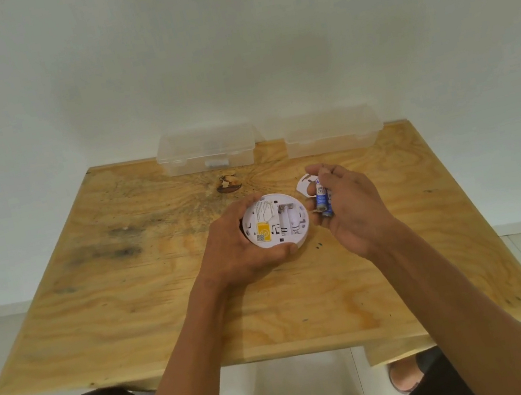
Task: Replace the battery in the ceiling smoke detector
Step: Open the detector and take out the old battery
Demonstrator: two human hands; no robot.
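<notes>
My left hand (231,247) grips a round white smoke detector (274,222) above the plywood table (132,307), its back turned up toward me. The back shows a yellow label, printed text and an open battery bay that looks empty. My right hand (349,207) is just right of the detector and holds blue batteries (323,202) in its curled fingers. A white round mounting plate (306,185) lies on the table behind my right hand, partly hidden by the fingers.
Two clear plastic boxes stand at the table's far edge against the white wall: the left box (205,151) holds something small and white, the right box (331,132) looks empty. A dark knot (228,184) marks the wood. A stool and my legs are below the near edge.
</notes>
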